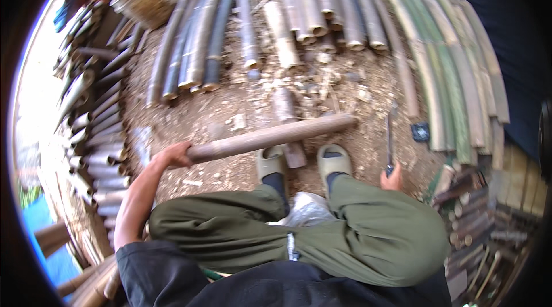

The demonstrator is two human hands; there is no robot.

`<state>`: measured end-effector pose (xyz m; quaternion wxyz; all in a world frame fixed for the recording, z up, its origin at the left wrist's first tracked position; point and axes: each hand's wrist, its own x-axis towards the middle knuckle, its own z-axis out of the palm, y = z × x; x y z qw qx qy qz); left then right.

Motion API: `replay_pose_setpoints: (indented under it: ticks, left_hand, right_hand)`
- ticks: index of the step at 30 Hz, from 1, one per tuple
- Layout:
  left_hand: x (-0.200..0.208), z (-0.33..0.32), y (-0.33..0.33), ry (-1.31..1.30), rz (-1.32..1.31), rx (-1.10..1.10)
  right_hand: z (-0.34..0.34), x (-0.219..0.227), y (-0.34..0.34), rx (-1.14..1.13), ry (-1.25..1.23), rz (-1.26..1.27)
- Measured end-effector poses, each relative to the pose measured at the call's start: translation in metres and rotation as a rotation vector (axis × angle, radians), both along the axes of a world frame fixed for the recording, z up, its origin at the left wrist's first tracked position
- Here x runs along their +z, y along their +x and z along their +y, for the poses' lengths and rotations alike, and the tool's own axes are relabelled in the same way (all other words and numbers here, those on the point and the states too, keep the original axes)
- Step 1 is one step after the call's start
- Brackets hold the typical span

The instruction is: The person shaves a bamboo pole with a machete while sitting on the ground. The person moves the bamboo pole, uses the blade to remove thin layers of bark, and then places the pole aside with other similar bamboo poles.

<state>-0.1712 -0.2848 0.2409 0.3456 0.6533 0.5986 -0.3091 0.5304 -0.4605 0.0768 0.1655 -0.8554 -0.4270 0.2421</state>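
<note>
In the head view, gripping a bamboo pole (pixel 273 137) by one end in the left hand (pixel 174 155), slanting it forward between both hands. Clasping a slim-bladed tool (pixel 390 143) in the right hand (pixel 392 179), pointing it forward.

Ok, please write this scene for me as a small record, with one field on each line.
left hand: gripping one end of a bamboo pole
right hand: holding a long-bladed tool by its handle
pole position: crosswise, above a wooden piece; contact unclear
footwear: pale slip-ons
ground: brown, scattered with wood chips
beyond: rows of bamboo lengths
upper left: bucket
</note>
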Motion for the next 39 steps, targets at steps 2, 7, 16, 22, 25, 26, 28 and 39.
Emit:
replay_pose_setpoints:
  ticks: [2, 7, 16, 22, 25, 26, 28, 39]
  left_hand:
    - [-0.011, 0.013, -0.024, 0.070, -0.155, 0.106]
    - [0.029, -0.011, -0.044, 0.176, -0.065, 0.116]
    - [0.015, 0.244, 0.192, 0.418, -0.691, 0.420]
    - [0.010, 0.619, 0.511, 0.501, -0.782, 0.332]
    - [-0.043, 0.758, 0.690, 0.573, -0.809, 0.377]
    - [-0.071, 0.800, 0.736, 0.662, -0.719, 0.376]
    - [-0.133, 0.866, 0.820, 0.710, -0.524, 0.246]
    - [-0.132, 0.876, 0.917, 0.583, -0.526, 0.004]
  right_hand:
    - [-0.039, -0.046, -0.019, 0.032, 0.123, -0.158]
    - [0.026, -0.035, -0.113, 0.057, -0.181, -0.180]
    - [0.214, 0.020, -0.026, -0.028, -0.213, -0.171]
    - [0.427, -0.005, 0.161, -0.037, 0.134, -0.376]
    - [0.591, -0.045, 0.309, 0.003, 0.182, -0.464]
    - [0.648, -0.064, 0.347, 0.066, 0.244, -0.466]
    - [0.731, -0.116, 0.420, 0.109, 0.131, -0.457]
    - [0.736, -0.074, 0.444, -0.011, 0.349, 0.920]
